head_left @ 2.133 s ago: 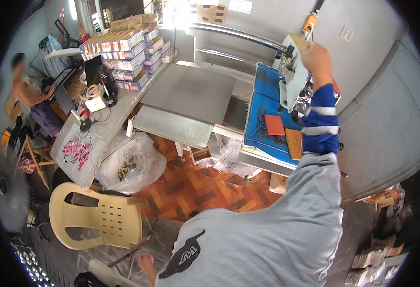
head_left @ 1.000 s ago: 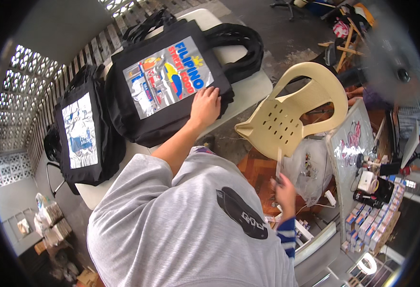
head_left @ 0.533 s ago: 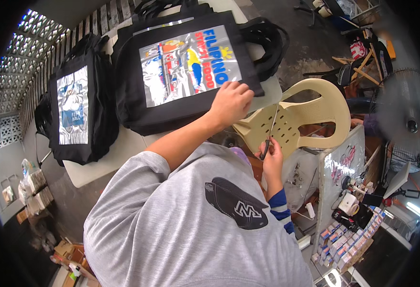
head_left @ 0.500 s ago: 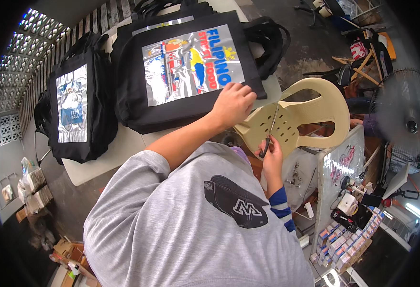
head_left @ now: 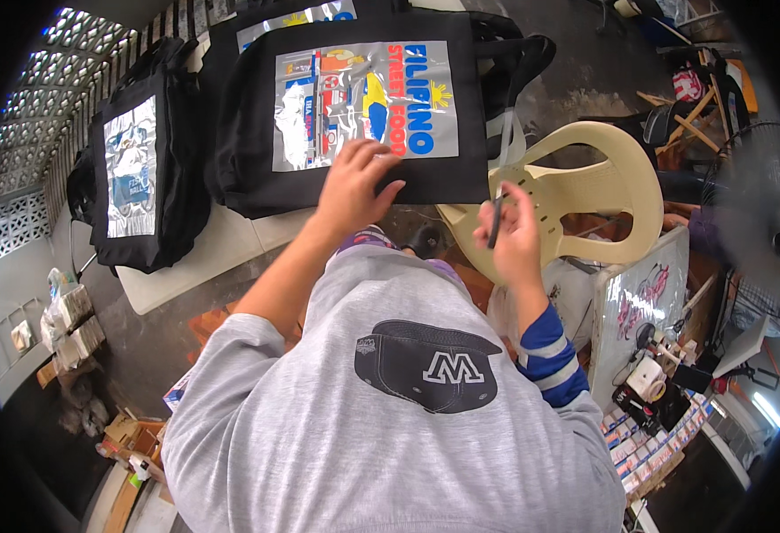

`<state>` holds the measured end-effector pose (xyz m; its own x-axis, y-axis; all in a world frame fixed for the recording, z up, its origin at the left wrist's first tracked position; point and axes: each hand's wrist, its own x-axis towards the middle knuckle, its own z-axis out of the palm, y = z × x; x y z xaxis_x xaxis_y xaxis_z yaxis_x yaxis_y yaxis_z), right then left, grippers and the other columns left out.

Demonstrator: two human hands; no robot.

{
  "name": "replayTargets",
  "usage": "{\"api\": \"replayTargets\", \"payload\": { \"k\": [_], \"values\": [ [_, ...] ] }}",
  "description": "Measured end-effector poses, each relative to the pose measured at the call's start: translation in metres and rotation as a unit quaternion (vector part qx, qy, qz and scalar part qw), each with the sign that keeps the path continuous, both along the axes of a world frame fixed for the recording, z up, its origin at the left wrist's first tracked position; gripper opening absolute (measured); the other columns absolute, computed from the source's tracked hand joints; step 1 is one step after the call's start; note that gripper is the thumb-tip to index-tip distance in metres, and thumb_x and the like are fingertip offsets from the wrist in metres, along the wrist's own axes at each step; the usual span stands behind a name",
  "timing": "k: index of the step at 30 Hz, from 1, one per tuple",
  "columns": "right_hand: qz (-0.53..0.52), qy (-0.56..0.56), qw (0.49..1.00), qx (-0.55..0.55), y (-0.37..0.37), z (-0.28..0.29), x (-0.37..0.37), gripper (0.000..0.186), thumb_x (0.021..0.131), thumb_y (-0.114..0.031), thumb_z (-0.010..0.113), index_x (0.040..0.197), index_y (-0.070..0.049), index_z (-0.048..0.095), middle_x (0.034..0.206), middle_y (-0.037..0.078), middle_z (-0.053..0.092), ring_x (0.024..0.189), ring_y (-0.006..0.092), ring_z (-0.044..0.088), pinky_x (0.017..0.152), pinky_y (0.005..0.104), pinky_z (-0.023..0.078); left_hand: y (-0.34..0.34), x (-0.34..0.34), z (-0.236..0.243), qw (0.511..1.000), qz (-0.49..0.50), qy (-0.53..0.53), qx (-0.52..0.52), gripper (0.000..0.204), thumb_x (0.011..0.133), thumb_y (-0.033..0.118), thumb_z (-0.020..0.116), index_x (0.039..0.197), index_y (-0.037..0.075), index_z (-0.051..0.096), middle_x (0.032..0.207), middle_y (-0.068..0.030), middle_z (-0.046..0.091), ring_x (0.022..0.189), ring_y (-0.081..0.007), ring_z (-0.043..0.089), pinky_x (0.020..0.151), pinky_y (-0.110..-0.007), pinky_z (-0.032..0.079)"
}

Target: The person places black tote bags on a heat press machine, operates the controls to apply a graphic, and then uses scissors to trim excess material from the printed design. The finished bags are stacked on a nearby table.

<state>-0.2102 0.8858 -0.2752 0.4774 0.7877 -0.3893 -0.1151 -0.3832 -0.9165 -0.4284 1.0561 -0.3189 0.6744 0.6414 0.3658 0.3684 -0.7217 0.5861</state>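
Observation:
My left hand rests on the near edge of a black tote bag, fingers loosely spread and thumb apart, gripping nothing. The bag lies flat on the table with a shiny silver panel of colourful print facing up. To the right of the bag, my right hand is closed around the black handle of scissors. Their long blades point away from me beside the bag's lower right corner, slightly blurred. How far the blades are parted I cannot tell.
More black bags lie at the left, one with a silver print, and others sit behind the nearest bag. The pale table shows at left. A cream plastic chair stands close at right. Beyond it are a fan and a plastic-covered board.
My left hand has moved left from the bag's lower right corner to the middle of its near edge. My right hand has come up with the scissors, nearer to the bag.

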Motion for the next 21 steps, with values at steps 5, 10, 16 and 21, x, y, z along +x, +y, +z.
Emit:
{"api": "replayTargets", "payload": {
  "k": [5, 10, 16, 21],
  "values": [
    [0.064, 0.164, 0.982, -0.065, -0.030, -0.012, -0.051, 0.045, 0.098, -0.012, 0.066, 0.138, 0.000, 0.049, 0.094, 0.011, 0.065, 0.068, 0.0173, 0.067, 0.054, 0.0290, 0.056, 0.005, -0.020, -0.015, 0.971, -0.107, 0.211, -0.030, 0.104, 0.071, 0.025, 0.087, 0.158, 0.010, 0.031, 0.159, -0.0136, 0.034, 0.151, -0.0383, 0.027, 0.124, -0.057, 0.021],
    [-0.010, 0.216, 0.969, -0.119, -0.031, -0.017, -0.088, 0.044, 0.099, -0.016, 0.066, 0.137, 0.002, 0.051, 0.093, 0.012, 0.066, 0.066, 0.0172, 0.067, 0.051, 0.0270, 0.052, 0.013, -0.024, -0.036, 0.978, -0.123, 0.162, -0.039, 0.096, 0.070, 0.015, 0.083, 0.155, 0.011, 0.037, 0.154, -0.0124, 0.040, 0.148, -0.0387, 0.031, 0.123, -0.058, 0.022],
    [-0.028, 0.180, 0.973, -0.143, -0.001, -0.017, -0.103, 0.045, 0.098, -0.018, 0.068, 0.135, 0.003, 0.053, 0.091, 0.011, 0.066, 0.063, 0.0155, 0.065, 0.050, 0.0257, 0.049, 0.016, -0.028, -0.029, 0.976, -0.109, 0.182, -0.057, 0.093, 0.073, 0.019, 0.082, 0.154, 0.015, 0.039, 0.149, -0.0115, 0.041, 0.148, -0.0365, 0.030, 0.116, -0.073, 0.018],
    [-0.005, 0.152, 0.977, -0.149, 0.006, -0.017, -0.098, 0.043, 0.098, -0.016, 0.069, 0.135, 0.002, 0.055, 0.090, 0.010, 0.066, 0.062, 0.0138, 0.065, 0.049, 0.0236, 0.048, 0.019, -0.029, -0.031, 0.976, -0.120, 0.170, -0.060, 0.091, 0.074, 0.020, 0.082, 0.154, 0.017, 0.039, 0.149, -0.0122, 0.040, 0.149, -0.0364, 0.029, 0.114, -0.075, 0.017]
  ]
}}
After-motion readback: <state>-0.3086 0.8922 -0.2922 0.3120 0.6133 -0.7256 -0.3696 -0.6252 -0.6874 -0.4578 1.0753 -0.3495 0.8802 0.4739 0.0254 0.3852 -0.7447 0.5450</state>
